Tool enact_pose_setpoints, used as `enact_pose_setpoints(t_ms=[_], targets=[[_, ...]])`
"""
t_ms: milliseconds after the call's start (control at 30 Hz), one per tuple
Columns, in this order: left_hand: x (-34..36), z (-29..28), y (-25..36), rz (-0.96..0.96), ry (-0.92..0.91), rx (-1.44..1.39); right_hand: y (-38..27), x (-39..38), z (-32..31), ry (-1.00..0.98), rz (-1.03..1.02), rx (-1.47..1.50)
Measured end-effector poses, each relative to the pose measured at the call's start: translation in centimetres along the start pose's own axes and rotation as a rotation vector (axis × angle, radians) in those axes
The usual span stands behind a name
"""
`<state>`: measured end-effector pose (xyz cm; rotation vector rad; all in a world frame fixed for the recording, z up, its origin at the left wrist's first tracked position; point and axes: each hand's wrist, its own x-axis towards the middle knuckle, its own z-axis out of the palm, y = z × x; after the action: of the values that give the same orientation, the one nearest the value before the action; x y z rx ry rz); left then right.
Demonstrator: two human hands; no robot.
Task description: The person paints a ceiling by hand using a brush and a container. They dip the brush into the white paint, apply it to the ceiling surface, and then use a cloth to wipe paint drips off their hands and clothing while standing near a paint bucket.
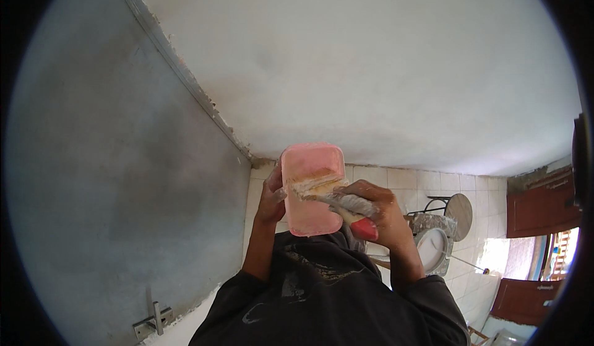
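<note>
In front of my chest, my left hand (272, 196) grips the left side of a pink plastic tub (314, 217), its fingers partly hidden behind the rim. The tub is shallow and rounded at the corners. My right hand (371, 207) is closed around what looks like a wide paintbrush (318, 182). Its handle is whitish with a red end, and its broad tan head is caked with white stuff and lies across the tub's middle. White material coats the right fingers and speckles the left hand. Whether the tub holds any liquid is not clear.
A pale wall (383, 67) stands ahead. To the left is a grey door (142, 160) with a metal handle (156, 322). On the tiled floor (476, 197) at the right are a round-topped stool (458, 217) and a white bucket (431, 250). Brown cabinet doors (537, 207) stand far right.
</note>
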<state>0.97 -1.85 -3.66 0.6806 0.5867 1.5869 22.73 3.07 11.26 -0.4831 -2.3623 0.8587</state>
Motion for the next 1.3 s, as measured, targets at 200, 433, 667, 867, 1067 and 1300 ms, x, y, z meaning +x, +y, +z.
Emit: enact_pose_setpoints(t_ms=[200, 433, 667, 867, 1067, 1300], targets=[[0.6, -0.5, -0.6, 0.050, -0.021, 0.085, 0.7, 0.8, 1.4, 0.188, -0.007, -0.126], [0.5, 0.3, -0.6, 0.060, 0.066, 0.106, 1.2, 0.0, 2.7, -0.008, 0.048, -0.233], [0.4, 1.2, -0.5, 0.115, 0.095, 0.185, 0.8, 0.2, 1.6, 0.144, 0.013, -0.166], [0.4, -0.2, -1.4, 0.054, 0.127, 0.157, 3.1, -0.2, 4.0, 0.162, 0.004, -0.238], [0.3, 0.8, -0.6, 0.057, 0.190, 0.095, 3.5, -1.8, 2.3, 0.125, -0.049, -0.157], [0.3, 0.5, -0.9, -0.008, 0.230, -0.094, 3.4, -2.3, 1.0, 0.790, 0.745, 0.788]])
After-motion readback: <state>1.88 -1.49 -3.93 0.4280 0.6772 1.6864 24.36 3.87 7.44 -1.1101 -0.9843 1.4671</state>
